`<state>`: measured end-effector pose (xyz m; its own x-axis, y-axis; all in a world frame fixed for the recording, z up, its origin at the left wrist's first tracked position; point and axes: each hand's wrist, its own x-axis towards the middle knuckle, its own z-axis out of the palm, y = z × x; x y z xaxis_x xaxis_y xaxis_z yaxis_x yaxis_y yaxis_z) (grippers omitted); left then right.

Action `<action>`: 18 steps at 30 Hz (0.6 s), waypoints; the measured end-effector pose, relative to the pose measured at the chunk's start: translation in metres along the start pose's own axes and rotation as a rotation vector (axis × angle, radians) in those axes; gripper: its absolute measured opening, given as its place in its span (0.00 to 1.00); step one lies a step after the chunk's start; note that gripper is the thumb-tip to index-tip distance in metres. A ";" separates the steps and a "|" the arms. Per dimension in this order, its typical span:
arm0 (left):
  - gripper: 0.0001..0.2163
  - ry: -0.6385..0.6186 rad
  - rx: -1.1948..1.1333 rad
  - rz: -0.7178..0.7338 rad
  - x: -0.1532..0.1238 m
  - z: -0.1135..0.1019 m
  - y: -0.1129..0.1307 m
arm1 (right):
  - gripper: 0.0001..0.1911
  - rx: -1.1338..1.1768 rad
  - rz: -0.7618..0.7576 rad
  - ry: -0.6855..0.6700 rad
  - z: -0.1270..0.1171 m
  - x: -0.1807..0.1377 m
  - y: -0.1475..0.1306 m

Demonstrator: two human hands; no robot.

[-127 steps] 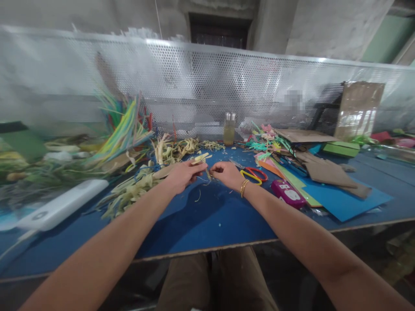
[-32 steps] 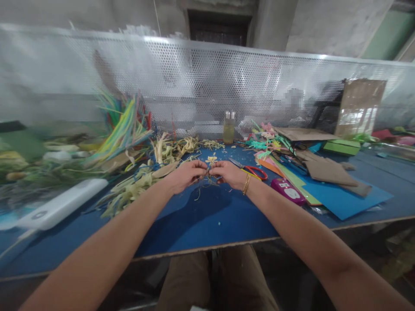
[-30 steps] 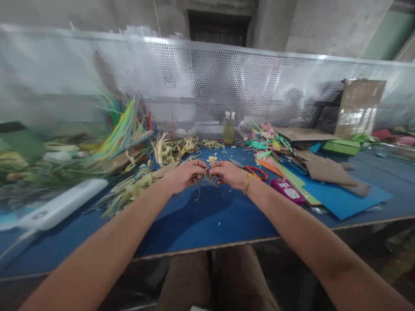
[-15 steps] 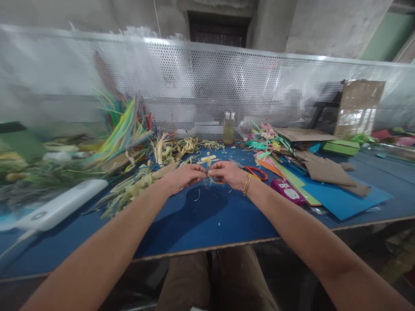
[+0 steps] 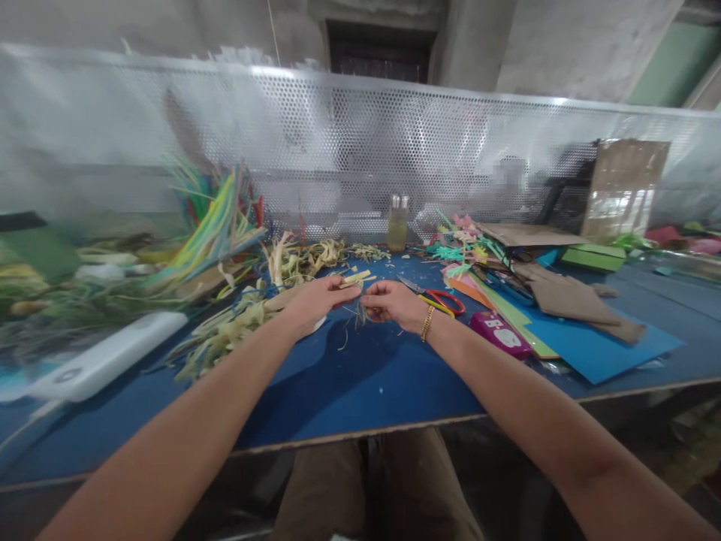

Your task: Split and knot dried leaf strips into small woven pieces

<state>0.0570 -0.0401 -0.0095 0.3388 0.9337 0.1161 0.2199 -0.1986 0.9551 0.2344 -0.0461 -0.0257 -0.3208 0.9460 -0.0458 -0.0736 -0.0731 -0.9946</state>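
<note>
Over the blue tabletop (image 5: 360,383), my left hand (image 5: 313,300) pinches a small pale-yellow leaf strip piece (image 5: 356,279) whose end pokes out past the fingertips. My right hand (image 5: 393,302), with a gold bracelet on the wrist, is closed a few centimetres to the right on thin fibres (image 5: 356,314) that hang down from the piece. The two hands sit close together above the middle of the table.
Orange-and-yellow scissors (image 5: 436,299) lie just right of my right hand. A heap of dried leaf strips (image 5: 248,315) and coloured strips (image 5: 217,218) lies left. A glass bottle (image 5: 397,223) stands at the back. Coloured paper sheets (image 5: 586,342), a pink case (image 5: 500,333), a white device (image 5: 107,357).
My hands, pressed together on the small piece half a second ago, have drawn slightly apart. The yellow strip end now points up and right from my left fingers.
</note>
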 end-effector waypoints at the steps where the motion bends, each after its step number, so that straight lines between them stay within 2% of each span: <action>1: 0.12 -0.004 0.005 -0.005 0.001 0.001 -0.002 | 0.13 -0.003 0.004 -0.009 0.001 0.000 0.000; 9: 0.12 -0.009 -0.016 -0.066 0.004 -0.002 -0.008 | 0.07 -0.026 0.006 -0.034 -0.001 0.000 0.000; 18: 0.11 -0.042 -0.007 -0.072 0.005 -0.001 -0.010 | 0.08 -0.109 -0.044 -0.042 -0.001 0.000 0.001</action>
<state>0.0552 -0.0330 -0.0179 0.3603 0.9322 0.0353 0.2388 -0.1287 0.9625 0.2348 -0.0455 -0.0266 -0.3593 0.9332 -0.0004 0.0135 0.0048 -0.9999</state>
